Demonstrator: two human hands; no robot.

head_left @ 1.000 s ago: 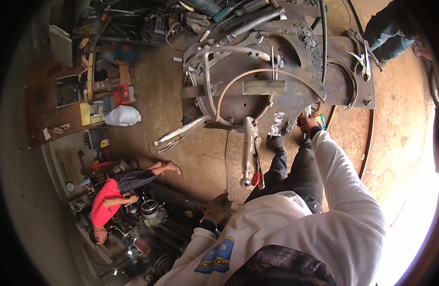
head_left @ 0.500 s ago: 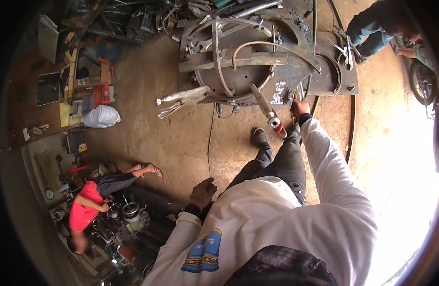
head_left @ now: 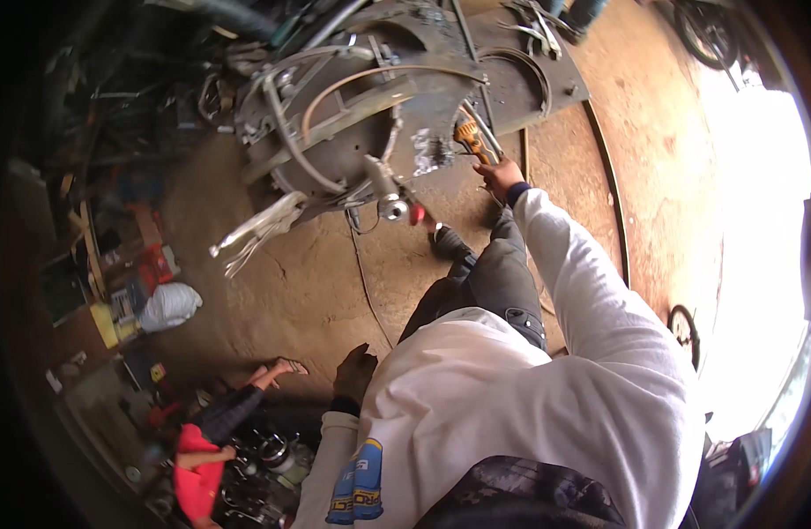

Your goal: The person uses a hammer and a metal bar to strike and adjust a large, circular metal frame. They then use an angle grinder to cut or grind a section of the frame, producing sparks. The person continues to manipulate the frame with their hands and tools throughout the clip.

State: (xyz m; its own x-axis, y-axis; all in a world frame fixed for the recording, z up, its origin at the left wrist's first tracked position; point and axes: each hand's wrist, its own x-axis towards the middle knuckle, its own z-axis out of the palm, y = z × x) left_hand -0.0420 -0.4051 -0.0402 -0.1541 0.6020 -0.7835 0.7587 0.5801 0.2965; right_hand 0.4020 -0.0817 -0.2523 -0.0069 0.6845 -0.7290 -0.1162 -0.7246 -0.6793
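Observation:
My right hand (head_left: 501, 175) is closed around a yellow-and-black power tool (head_left: 472, 141), beside the right edge of a dark steel worktable (head_left: 432, 75). My left hand (head_left: 354, 372) hangs low by my left side, fingers loosely apart, holding nothing. A bent metal ring (head_left: 286, 141), a flat bar (head_left: 353, 119) and a thin curved rod (head_left: 397, 70) lie on the worktable. Locking pliers (head_left: 264, 227) jut out at its near left edge. Near the front edge, a metal fitting (head_left: 390, 208) with a red part sticks out toward me.
More clamp pliers (head_left: 538, 35) lie at the table's far right. Cables (head_left: 613, 194) run along the floor. A person in a red shirt (head_left: 198, 467) works among machine parts at lower left. A white sack (head_left: 170, 306) stands at left; a motorcycle wheel (head_left: 705, 35) shows at far right.
My view has turned, so the worktable appears shifted left and tilted. My right hand has risen beside the table edge with the power tool, which now shows plainly. The left hand stays low.

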